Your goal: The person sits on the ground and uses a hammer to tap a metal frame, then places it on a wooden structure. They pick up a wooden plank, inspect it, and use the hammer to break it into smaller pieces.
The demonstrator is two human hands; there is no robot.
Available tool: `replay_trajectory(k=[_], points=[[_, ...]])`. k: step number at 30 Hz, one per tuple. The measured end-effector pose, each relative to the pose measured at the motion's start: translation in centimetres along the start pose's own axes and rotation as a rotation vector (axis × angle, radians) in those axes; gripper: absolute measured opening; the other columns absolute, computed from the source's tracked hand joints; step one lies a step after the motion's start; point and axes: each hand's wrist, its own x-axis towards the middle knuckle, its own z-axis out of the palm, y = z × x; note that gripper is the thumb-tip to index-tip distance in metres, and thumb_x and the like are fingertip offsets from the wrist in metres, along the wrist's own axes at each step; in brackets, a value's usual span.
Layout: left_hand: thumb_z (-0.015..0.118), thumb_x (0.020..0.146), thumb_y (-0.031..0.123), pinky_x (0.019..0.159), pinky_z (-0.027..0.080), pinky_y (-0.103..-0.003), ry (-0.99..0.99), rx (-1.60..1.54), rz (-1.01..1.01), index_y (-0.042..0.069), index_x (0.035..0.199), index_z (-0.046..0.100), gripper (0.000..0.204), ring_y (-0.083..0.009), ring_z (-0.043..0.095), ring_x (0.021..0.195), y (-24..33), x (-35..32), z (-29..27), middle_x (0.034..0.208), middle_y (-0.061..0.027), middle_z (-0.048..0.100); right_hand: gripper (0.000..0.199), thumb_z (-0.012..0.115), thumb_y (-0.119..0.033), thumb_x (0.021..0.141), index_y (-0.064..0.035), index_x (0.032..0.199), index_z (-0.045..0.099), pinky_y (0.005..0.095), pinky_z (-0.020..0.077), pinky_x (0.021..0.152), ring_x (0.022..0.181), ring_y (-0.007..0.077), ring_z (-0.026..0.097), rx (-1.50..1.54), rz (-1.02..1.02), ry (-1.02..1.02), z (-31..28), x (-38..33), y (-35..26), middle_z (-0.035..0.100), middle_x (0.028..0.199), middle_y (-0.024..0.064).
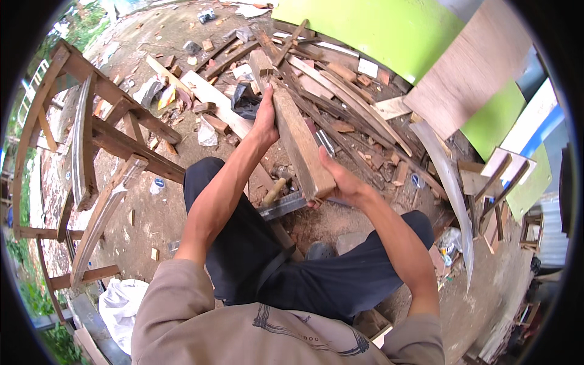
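Observation:
A thick wooden beam (296,137) slants up and away in front of my lap, held in both hands. It has a notch cut near its far end. My left hand (266,118) is closed on the beam's left side, toward the far end, thumb along the edge. Gripping the near end from the right is my right hand (345,177), with its fingers partly hidden under the wood. Beneath the near end lie a dark flat bar (283,207) and a short round piece of wood (275,191). A shiny metal object (325,142) shows just right of the beam.
Scrap planks (353,103) pile up beyond the beam. On the left stands a brown wooden frame (140,146). A black plastic bag (245,101) lies past my left wrist. Green panels (365,30) and a plywood sheet (468,67) lean at the back right. A curved pale strip (447,188) stands at right.

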Motion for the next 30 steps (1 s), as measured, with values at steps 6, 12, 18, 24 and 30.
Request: replay_trajectory(k=[6, 12, 18, 24, 30], points=[[0.029, 0.097, 0.072, 0.088, 0.055, -0.057, 0.031, -0.2, -0.218, -0.001, 0.14, 0.039, 0.085, -0.0397, 0.063, 0.104, -4.6, 1.5, -1.5, 0.12, -0.0264, 0.058, 0.109, 0.013, -0.09, 0.082, 0.001, 0.117, 0.06, 0.0278, 0.0536, 0.05, 0.061, 0.0205, 0.069, -0.184, 0.083, 0.232, 1.4, -1.3, -2.0, 0.068, 0.077, 0.0142], [0.03, 0.097, 0.072, 0.095, 0.052, -0.057, 0.041, -0.204, -0.193, 0.003, 0.145, 0.037, 0.084, -0.0404, 0.06, 0.113, -4.7, 2.4, -1.7, 0.131, -0.0249, 0.055, 0.082, 0.034, -0.073, 0.096, 0.0018, 0.102, 0.067, 0.0259, 0.0507, 0.055, 0.061, 0.0154, 0.066, -0.704, -0.04, 0.701, 1.7, -2.7, -3.5, 0.066, 0.075, 0.0083], [0.054, 0.093, 0.065, 0.1, 0.049, -0.054, 0.31, -0.26, 0.002, -0.005, 0.145, 0.033, 0.089, -0.0345, 0.057, 0.121, -3.5, 3.8, -3.7, 0.138, -0.0193, 0.053, 0.036, 0.057, -0.039, 0.099, -0.0056, 0.105, 0.069, 0.0384, 0.0495, 0.069, 0.075, 0.0264, 0.066, -0.862, -0.312, 0.892, 0.5, -4.1, -3.9, 0.07, 0.083, 0.0142], [0.066, 0.091, 0.053, 0.092, 0.054, -0.043, 0.608, -0.194, 0.27, -0.008, 0.133, 0.043, 0.078, -0.0289, 0.064, 0.104, -3.4, 3.9, -2.9, 0.125, -0.0186, 0.061, 0.059, 0.061, -0.047, 0.095, 0.0047, 0.124, 0.06, 0.0391, 0.0514, 0.083, 0.096, 0.0301, 0.068, -1.125, -0.126, 0.891, -1.6, -4.4, -2.1, 0.07, 0.103, 0.022], [0.081, 0.084, 0.036, 0.093, 0.052, -0.039, 0.639, -0.193, 0.381, -0.005, 0.133, 0.044, 0.074, -0.0262, 0.06, 0.109, -3.8, 3.3, -1.9, 0.128, -0.0165, 0.058, 0.049, 0.067, -0.039, 0.091, 0.0075, 0.108, 0.062, 0.0462, 0.0516, 0.084, 0.09, 0.0409, 0.068, -1.293, -0.076, 0.923, -2.3, -2.9, -0.6, 0.07, 0.088, 0.0247]])
